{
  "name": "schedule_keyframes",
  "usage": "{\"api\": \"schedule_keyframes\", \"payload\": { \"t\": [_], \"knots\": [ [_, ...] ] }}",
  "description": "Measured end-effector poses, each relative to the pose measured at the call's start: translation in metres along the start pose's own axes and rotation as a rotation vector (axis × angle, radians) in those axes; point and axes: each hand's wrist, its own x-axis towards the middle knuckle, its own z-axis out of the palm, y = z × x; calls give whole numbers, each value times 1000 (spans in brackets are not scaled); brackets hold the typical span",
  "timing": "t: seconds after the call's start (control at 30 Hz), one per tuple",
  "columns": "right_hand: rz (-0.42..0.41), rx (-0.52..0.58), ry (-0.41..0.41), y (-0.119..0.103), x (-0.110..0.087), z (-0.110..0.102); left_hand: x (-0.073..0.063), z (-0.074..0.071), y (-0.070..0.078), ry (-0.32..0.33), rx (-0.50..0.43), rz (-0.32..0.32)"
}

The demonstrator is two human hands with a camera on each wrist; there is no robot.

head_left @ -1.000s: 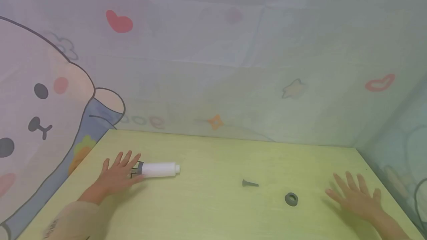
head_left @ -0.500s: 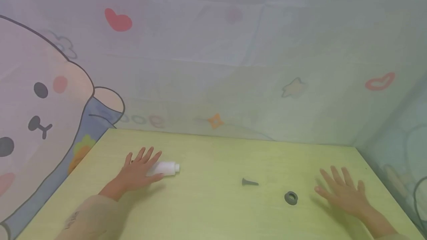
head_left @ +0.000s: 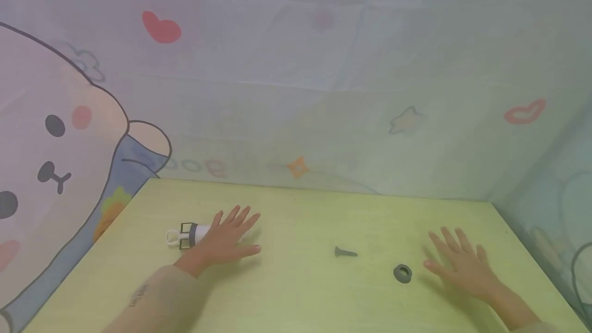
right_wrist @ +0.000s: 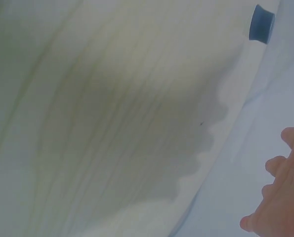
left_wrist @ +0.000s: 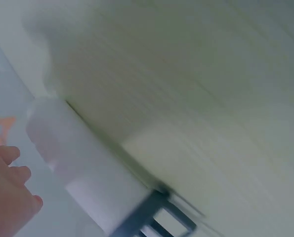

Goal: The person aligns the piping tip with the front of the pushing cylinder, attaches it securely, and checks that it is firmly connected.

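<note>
A person's two bare hands are held out over a pale yellow-green table [head_left: 296, 297], seen from above by a head camera. The left hand [head_left: 224, 240], on the left side of the scene, has its fingers straight and spread wide. Beneath it a white cylinder [head_left: 202, 232] lies on its side on the table; from the head view the hand hides most of the cylinder, including its right end. Out past the hand to the left show its dark grey collar [head_left: 192, 235], a small dark frame [head_left: 185, 236] and a white loop [head_left: 173, 237]. The left wrist view shows the hand apart from the cylinder. Well to the right of that hand lies a slim dark pin [head_left: 345, 252], its flared end pointing left. Farther right and a little nearer is a dark ring [head_left: 403, 273]. The right hand [head_left: 467, 269] is just to the right of the ring and apart from it, its fingers also spread and casting a shadow on the table. Behind the far edge hangs a pale cloth [head_left: 277, 91] printed with hearts and a large cartoon animal [head_left: 60, 153] at left.
</note>
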Motion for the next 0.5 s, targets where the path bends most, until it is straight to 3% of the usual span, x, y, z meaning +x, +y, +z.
{"api": "schedule_keyframes", "payload": {
  "t": [0.23, 0.5],
  "knots": [
    [-78, 21, 33, -16, 1, 5, 19, 11, 27, -32, -6, 85],
    [-141, 54, 69, -25, 3, 12, 36, 20, 53, -11, -43, 183]
  ]
}}
